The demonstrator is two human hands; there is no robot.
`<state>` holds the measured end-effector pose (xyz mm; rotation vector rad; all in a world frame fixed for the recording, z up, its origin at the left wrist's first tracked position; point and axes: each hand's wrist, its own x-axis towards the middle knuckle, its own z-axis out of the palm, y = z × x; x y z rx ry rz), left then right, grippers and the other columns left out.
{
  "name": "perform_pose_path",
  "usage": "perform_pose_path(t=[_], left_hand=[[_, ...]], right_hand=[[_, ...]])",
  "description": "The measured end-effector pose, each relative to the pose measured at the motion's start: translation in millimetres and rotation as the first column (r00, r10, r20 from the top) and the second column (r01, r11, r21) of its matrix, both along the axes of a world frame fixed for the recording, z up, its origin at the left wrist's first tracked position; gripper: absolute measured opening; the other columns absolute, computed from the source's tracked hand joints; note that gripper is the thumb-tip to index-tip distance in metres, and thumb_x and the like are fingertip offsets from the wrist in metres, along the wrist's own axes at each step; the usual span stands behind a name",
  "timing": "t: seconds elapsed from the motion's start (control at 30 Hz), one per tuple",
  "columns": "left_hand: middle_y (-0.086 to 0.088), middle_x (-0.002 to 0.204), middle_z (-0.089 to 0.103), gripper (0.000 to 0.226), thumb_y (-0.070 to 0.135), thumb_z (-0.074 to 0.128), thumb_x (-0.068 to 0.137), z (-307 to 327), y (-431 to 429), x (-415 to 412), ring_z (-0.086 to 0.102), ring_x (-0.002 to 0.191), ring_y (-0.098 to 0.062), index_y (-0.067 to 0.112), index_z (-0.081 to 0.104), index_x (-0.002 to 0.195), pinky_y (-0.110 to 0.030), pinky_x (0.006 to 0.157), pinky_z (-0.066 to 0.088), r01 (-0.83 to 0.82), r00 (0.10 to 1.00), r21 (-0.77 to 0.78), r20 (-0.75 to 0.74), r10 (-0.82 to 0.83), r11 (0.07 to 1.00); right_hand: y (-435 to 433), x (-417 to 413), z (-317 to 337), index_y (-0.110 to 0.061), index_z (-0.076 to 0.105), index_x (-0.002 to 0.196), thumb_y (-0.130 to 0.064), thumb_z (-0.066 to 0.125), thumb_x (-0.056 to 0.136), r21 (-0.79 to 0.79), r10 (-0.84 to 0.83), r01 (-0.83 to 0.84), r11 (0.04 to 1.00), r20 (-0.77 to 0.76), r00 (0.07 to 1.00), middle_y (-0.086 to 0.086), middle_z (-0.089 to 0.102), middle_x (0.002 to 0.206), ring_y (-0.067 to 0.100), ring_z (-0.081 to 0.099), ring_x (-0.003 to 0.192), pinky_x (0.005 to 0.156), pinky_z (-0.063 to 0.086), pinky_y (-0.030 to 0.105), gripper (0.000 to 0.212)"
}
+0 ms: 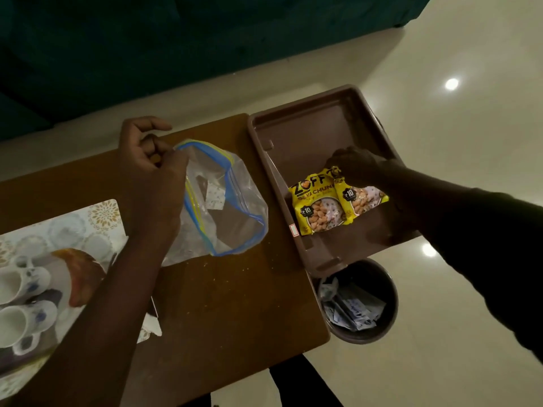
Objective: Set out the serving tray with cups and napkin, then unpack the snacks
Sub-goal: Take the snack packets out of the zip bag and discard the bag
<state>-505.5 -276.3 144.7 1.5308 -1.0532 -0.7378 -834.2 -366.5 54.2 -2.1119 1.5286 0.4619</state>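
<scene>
At the far left a patterned tray lies on the wooden bench. Two white cups with blue flowers sit on it, beside an orange-brown thing I cannot make out. The left hand reaches across the tray and pinches the rim of a clear zip bag. The bag has a blue seal and lies open on the bench. Just beside the bag a brown tray juts out past the bench's right end. In it lie two yellow snack packets, side by side, and the right hand grasps them at their top edge. Below that end of the bench a round bin stands on the glossy floor, holding paper scraps.
</scene>
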Motion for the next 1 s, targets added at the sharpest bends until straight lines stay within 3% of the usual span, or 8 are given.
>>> perform_pose_path(t=[0.1,0.33,0.47,0.6,0.73,0.8,0.9,1.0], left_hand=[[0.011,0.059,0.046,0.034,0.012,0.056,0.066,0.7,-6.2,-4.3,0.042,0.051,-0.003,0.026,0.053,0.098,-0.021,0.051,0.037,-0.007,1.0,-0.004,-0.021,0.007,1.0],[0.006,0.057,0.045,0.031,0.012,0.056,0.065,4.5,-18.5,-14.8,0.044,0.049,-0.006,0.026,0.055,0.092,-0.02,0.05,0.04,-0.061,0.994,0.04,-0.087,0.064,0.997],[0.006,0.059,0.047,0.03,0.005,0.053,0.066,9.4,-24.2,-12.0,0.047,0.047,-0.007,0.026,0.056,0.088,-0.021,0.045,0.039,-0.182,0.943,0.158,-0.25,0.218,0.971],[0.004,0.064,0.052,0.031,-0.004,0.048,0.075,17.6,-27.9,-4.6,0.052,0.044,-0.005,0.021,0.055,0.091,-0.02,0.044,0.042,-0.265,0.866,0.229,-0.369,0.336,0.937],[0.001,0.072,0.055,0.028,-0.006,0.045,0.079,21.5,-21.0,3.2,0.059,0.053,-0.009,0.017,0.053,0.094,-0.023,0.051,0.05,-0.233,0.806,0.281,-0.479,0.346,0.931],[-0.002,0.078,0.055,0.027,-0.006,0.044,0.082,21.4,-14.5,-0.2,0.06,0.062,-0.013,0.012,0.049,0.102,-0.024,0.053,0.052,-0.15,0.779,0.31,-0.547,0.305,0.939],[-0.004,0.084,0.058,0.028,-0.005,0.045,0.088,21.8,-1.3,-12.8,0.066,0.064,-0.012,0.011,0.043,0.11,-0.024,0.056,0.055,0.011,0.718,0.32,-0.662,0.215,0.947],[-0.005,0.089,0.065,0.025,0.006,0.057,0.092,21.6,9.5,-5.5,0.072,0.074,-0.017,0.013,0.045,0.113,-0.03,0.068,0.059,0.167,0.725,0.23,-0.688,0.039,0.959]], right_hand=[[4.0,0.3,-3.9,-0.01,0.057,0.13,0.003,0.051,0.089,0.013,-0.063,0.062,0.998,0.029,0.998,0.018,0.046,0.141,0.036,0.045,0.129,0.106,0.038,0.045,0.044],[16.6,14.9,12.6,-0.007,0.06,0.117,0.009,0.051,0.076,-0.238,-0.217,0.365,0.9,0.482,0.849,0.014,0.057,0.124,0.029,0.057,0.109,0.082,0.045,0.028,0.045],[48.5,47.4,27.9,-0.008,0.059,0.115,0.012,0.05,0.068,-0.062,-0.385,0.608,0.791,0.722,0.575,0.013,0.06,0.119,0.023,0.059,0.107,0.082,0.052,0.034,0.052],[98.9,89.8,35.6,-0.009,0.055,0.123,0.006,0.066,0.072,0.129,-0.446,0.612,0.78,0.8,0.401,0.002,0.06,0.118,0.014,0.061,0.105,0.093,0.052,0.039,0.054],[135.2,131.6,43.7,-0.027,0.028,0.145,-0.023,0.09,0.062,0.374,-0.476,0.373,0.849,0.848,0.234,-0.016,0.041,0.143,-0.008,0.042,0.127,0.096,0.044,0.008,0.103],[136.5,153.1,44.7,-0.031,0.024,0.145,-0.032,0.092,0.057,0.347,-0.458,0.412,0.843,0.864,0.209,-0.021,0.039,0.141,-0.008,0.042,0.128,0.096,0.045,0.01,0.112],[127.6,181.3,45.4,-0.033,0.044,0.128,-0.042,0.085,0.064,0.272,-0.511,0.601,0.751,0.817,0.268,-0.015,0.056,0.126,0.005,0.056,0.118,0.095,0.052,0.026,0.077],[120.7,190.6,39.3,-0.012,0.063,0.102,-0.017,0.065,0.082,0.223,-0.538,0.723,0.654,0.809,0.237,0.009,0.07,0.096,0.022,0.068,0.088,0.074,0.058,0.042,0.021]])
